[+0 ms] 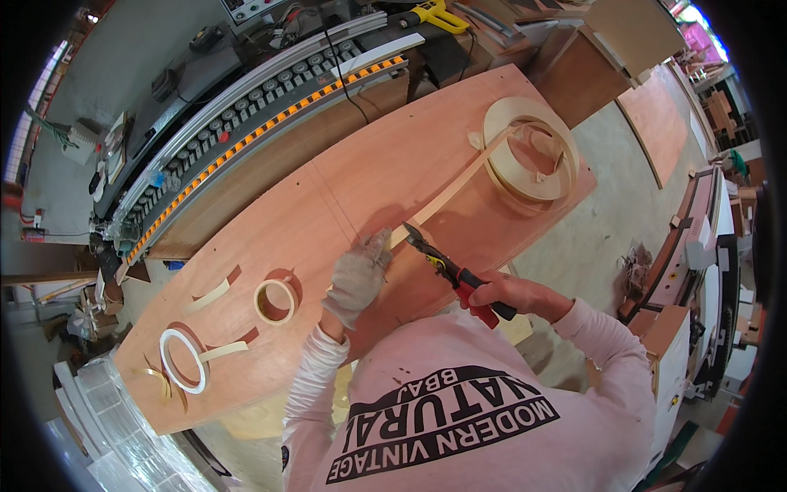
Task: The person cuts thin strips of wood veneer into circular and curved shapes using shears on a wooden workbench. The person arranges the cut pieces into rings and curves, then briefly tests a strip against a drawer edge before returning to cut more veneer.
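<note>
My left hand (361,275), in a grey work glove, is closed on the end part of a pale wood-coloured edge-banding strip (455,187). The strip runs up and right to a large roll of edge banding (502,156) lying on the plywood board (328,197). Bare, my right hand (512,293) grips a pair of snips (447,269) with red and black handles and yellow at the pivot. Their dark jaws meet the strip just right of my gloved fingers. Whether the blades are fully closed on it I cannot make out.
On the board's left part lie a tan ring (275,284), a white ring (166,361) and several short strip pieces. An edge-banding machine with a roller track (246,115) runs along the far side. A yellow tool (434,16) rests behind the board.
</note>
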`<state>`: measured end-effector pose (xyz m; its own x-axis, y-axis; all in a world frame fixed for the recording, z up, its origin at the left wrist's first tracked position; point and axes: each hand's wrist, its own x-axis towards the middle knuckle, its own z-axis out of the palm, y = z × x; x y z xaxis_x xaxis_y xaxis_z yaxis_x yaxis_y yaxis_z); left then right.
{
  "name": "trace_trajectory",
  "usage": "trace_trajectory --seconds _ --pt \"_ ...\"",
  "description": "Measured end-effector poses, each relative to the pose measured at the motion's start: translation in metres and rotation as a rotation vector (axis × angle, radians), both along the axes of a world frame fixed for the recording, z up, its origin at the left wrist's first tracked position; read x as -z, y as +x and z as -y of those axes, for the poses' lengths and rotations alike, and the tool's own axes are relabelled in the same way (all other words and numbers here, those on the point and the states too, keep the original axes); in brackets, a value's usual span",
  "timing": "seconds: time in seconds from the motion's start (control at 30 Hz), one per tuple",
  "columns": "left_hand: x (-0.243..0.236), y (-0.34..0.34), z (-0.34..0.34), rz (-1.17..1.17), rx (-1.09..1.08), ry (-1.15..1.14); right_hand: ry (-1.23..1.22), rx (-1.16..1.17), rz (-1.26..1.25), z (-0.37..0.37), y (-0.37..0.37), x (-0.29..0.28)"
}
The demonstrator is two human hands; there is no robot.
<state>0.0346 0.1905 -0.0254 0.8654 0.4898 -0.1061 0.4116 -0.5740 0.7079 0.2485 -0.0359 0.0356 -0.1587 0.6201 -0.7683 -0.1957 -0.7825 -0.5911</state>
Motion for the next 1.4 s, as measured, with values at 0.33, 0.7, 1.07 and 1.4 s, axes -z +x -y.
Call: trace_trajectory --seconds 0.33,0.7,1.07,1.4 --pt "0.007 -0.005 0.006 -0.026 -0.011 0.003 0.032 0.045 0.086 -0.001 -0.010 -0.009" --pt "0.011 -0.011 0.008 -0.031 -0.010 0.036 0.160 0.096 0.141 0.003 -0.007 0.020" --pt "-0.082 -0.087 -0.018 0.196 -0.876 -0.412 0.779 -0.306 1.012 -0.030 -0.019 0.033" --pt "-0.084 -0.220 0.013 0.695 -1.391 -0.393 0.854 -0.577 1.523 -0.064 -0.033 0.047"
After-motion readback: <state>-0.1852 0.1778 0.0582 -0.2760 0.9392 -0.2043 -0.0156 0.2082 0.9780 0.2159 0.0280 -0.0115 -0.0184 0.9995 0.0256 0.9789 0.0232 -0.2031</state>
